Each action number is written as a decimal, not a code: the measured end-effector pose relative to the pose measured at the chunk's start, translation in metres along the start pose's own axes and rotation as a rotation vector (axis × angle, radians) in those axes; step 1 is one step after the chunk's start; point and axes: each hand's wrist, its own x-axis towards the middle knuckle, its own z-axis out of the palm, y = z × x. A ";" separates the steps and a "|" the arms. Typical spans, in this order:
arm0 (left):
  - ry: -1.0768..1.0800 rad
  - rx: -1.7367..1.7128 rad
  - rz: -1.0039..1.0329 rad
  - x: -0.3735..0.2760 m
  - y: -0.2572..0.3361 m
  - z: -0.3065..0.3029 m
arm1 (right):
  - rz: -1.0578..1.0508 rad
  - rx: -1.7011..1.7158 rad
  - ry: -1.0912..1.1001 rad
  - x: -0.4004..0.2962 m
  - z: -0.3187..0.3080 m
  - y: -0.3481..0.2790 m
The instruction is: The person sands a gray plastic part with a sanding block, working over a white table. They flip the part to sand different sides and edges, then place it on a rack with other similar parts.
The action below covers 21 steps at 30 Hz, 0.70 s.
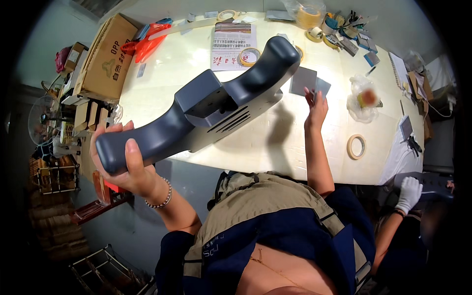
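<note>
My left hand (136, 166) grips one end of a long dark blue-grey moulded housing (206, 99), with the thumb over the near face and fingers behind. The housing is held tilted above the table, its far end raised to the upper right. It has rounded ends, a boxy raised middle with a recess, and several slots along its lower face. My right hand (316, 110) is over the table, fingertips at a dark grey sheet (303, 82) and a lighter grey-blue sheet (323, 86) that look like sandpaper. Whether the fingers pinch the lighter sheet is unclear.
Masking tape rolls (356, 146) and a newspaper (234, 44) lie on the pale-covered table (254, 147). A cardboard box (107, 59) stands at left, a red plastic bag (151, 40) beside it. Tools (346, 29) crowd the far right. A co-worker's gloved hand (410, 193) is at lower right.
</note>
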 end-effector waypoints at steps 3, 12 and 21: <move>0.078 0.008 0.010 -0.003 -0.006 -0.014 | -0.009 0.107 -0.134 -0.025 0.060 -0.041; 0.125 -0.079 -0.055 0.012 -0.039 -0.077 | -0.185 -0.370 -0.472 -0.108 0.127 -0.078; 0.062 0.468 0.582 0.014 -0.032 -0.052 | -0.752 -0.750 -0.445 -0.132 0.194 -0.076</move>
